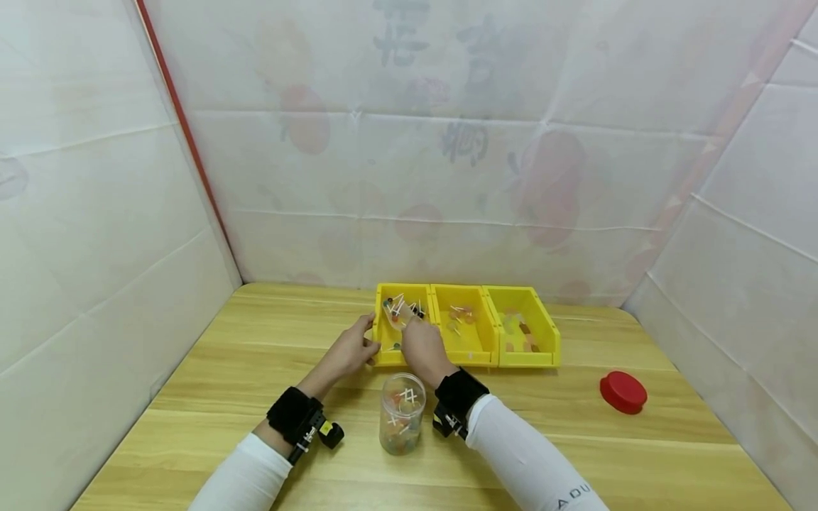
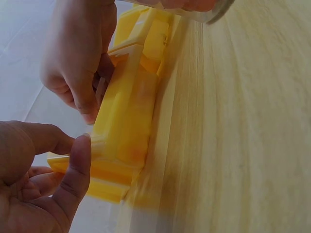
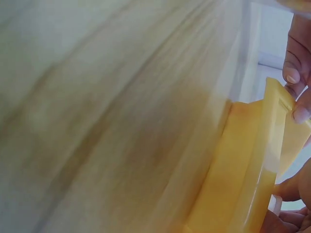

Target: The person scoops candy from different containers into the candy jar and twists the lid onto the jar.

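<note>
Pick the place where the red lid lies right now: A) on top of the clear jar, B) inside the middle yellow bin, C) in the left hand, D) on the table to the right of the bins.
D: the red lid lies flat on the bare table, right of the three yellow bins and apart from them, while the clear jar stands open near the hands.

The surface (image 1: 268, 341) is pale wood with a smooth, slightly glossy grain. The yellow bins (image 1: 464, 355) look like smooth plastic. The jar (image 1: 401, 415) is clear plastic, and the red lid (image 1: 623, 392) is matt.
</note>
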